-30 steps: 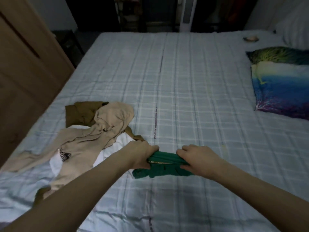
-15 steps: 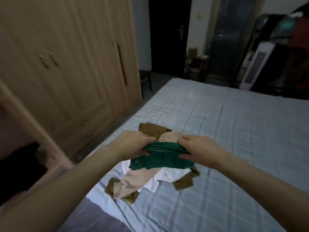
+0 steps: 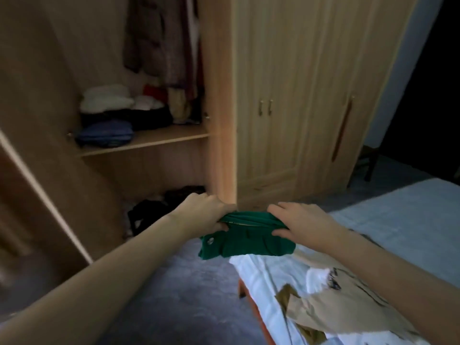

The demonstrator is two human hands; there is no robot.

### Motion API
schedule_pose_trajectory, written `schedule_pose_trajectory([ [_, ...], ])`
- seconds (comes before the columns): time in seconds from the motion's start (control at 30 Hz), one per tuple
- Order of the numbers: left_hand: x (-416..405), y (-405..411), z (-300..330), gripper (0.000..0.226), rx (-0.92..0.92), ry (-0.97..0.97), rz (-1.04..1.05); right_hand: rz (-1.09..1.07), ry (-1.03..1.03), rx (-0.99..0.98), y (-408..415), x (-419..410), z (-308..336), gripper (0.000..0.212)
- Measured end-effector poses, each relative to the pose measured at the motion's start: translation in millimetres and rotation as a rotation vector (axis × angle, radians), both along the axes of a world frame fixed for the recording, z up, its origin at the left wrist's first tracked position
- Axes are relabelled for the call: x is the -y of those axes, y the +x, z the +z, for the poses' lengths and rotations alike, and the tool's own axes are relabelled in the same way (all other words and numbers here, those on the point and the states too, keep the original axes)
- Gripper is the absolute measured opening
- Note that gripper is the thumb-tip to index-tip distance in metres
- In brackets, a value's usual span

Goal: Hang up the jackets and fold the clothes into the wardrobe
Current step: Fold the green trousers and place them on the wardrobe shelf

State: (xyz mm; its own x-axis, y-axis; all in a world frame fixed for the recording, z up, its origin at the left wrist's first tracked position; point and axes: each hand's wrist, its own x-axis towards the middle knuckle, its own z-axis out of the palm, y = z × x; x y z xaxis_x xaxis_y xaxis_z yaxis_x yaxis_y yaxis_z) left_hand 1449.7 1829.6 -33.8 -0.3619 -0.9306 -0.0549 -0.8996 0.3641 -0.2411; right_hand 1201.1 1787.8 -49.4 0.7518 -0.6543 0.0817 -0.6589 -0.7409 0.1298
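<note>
While both hands are raised in front of the open wardrobe, the scene is logged from largest to smallest:

Wardrobe [image 3: 268, 100]: light wood; the left bay is seen open, the panelled doors to the right are shut, with small paired handles.
Open bay, upper part: dark hanging garments [image 3: 161, 41] are seen on the right side; details blurred.
Open bay, shelf [image 3: 154, 141]: folded stacks are held here, a blue pile [image 3: 105, 133] at the front left, white items [image 3: 107, 98] above a dark layer, something red further back.
Open bay, bottom: dark clothes [image 3: 151, 212] lie loose on the floor of the bay.
Bed [image 3: 398, 220]: pale checked sheet, lower right; a tan garment [image 3: 343, 307] and a white garment [image 3: 321, 277] with a dark print are spread on it. The print cannot be read.
Green garment [image 3: 246, 240]: folded into a compact bundle, held in the air between the bed edge and the wardrobe, above the carpet. Its long axis runs left to right across the view; the upper folded edge is gathered, the lower part hangs down. A small round pale mark is seen at the lower left; no lettering can be made out.
Left hand [image 3: 204, 212]: fingers curled round the left end of the bundle, thumb underneath.
Right hand [image 3: 301, 222]: fingers laid over the top right end, thumb pressed under, the cloth pinched between.
</note>
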Motion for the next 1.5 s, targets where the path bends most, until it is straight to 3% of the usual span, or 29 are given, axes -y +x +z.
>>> schedule_pose_trajectory([
  [0.23, -30, 99, 3, 0.042, -0.008, -0.045, 0.309, 0.194, -0.048, -0.014, 129, 29, 6, 0.037],
  [0.5, -12, 193, 1, 0.041, 0.025, -0.138, 0.493, 0.419, -0.060, 0.012, 246, 91, 8, 0.036],
  [1.03, 149, 322, 15, 0.041, 0.126, -0.246, 0.611, 0.528, -0.302, 0.133, 400, 290, 11, 0.041],
  [1.5, 286, 511, 0, 0.038, 0.119, -0.284, 0.548, 0.464, -0.251, 0.071, 575, 407, 14, 0.035],
])
